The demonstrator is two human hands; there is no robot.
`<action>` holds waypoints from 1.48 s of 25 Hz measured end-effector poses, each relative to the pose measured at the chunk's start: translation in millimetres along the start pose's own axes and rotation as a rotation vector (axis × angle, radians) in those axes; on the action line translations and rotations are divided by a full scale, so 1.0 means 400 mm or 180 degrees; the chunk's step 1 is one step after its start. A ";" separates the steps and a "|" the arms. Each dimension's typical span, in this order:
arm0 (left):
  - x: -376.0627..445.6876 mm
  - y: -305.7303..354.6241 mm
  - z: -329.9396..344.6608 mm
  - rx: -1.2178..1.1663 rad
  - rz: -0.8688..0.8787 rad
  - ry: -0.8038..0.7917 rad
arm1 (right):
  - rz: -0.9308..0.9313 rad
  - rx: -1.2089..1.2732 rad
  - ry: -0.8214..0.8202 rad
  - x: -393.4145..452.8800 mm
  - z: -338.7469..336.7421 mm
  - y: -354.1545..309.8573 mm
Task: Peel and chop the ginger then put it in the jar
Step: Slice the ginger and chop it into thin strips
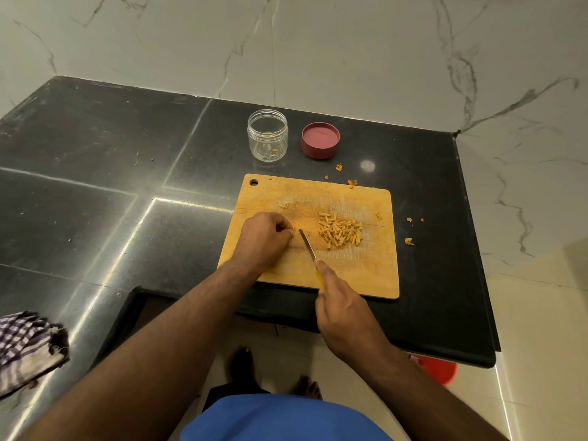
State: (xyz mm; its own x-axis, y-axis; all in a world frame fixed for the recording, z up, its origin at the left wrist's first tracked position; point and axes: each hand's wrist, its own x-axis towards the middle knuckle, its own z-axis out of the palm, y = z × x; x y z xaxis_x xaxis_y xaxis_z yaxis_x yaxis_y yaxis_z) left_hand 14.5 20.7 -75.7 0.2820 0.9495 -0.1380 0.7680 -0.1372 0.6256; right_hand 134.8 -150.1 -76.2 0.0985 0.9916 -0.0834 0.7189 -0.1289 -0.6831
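On a wooden cutting board on the dark desk, the right hand clamps its grip on a knife — blade pointing away, slightly left. The left hand, fingers curled, pins something hidden. Chopped ginger is heaped beside the blade — the open jar stands beyond.

- A home kitchen: a polished black stone counter runs into a corner of white marble-veined wall tiles.
- A wooden chopping board with chopped ginger and a knife lies on it.
- A checked cloth rests at the counter's edge.
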 end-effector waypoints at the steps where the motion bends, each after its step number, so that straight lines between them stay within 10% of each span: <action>1: -0.001 0.001 -0.001 -0.0004 -0.0003 -0.0010 | -0.0016 -0.0021 0.0013 0.012 0.002 -0.002; 37: 0.031 0.020 -0.030 -0.0160 -0.0332 -0.0281 | 0.0192 -0.0036 -0.0269 -0.015 -0.010 -0.001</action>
State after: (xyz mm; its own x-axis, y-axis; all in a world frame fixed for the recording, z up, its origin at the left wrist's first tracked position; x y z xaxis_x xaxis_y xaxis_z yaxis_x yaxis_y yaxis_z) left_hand 17.3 34.8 -63.0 0.2533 0.9290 -0.2697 0.7665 -0.0227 0.6418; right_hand 136.6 -156.1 -72.7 0.0839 0.9791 -0.1852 0.7211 -0.1879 -0.6668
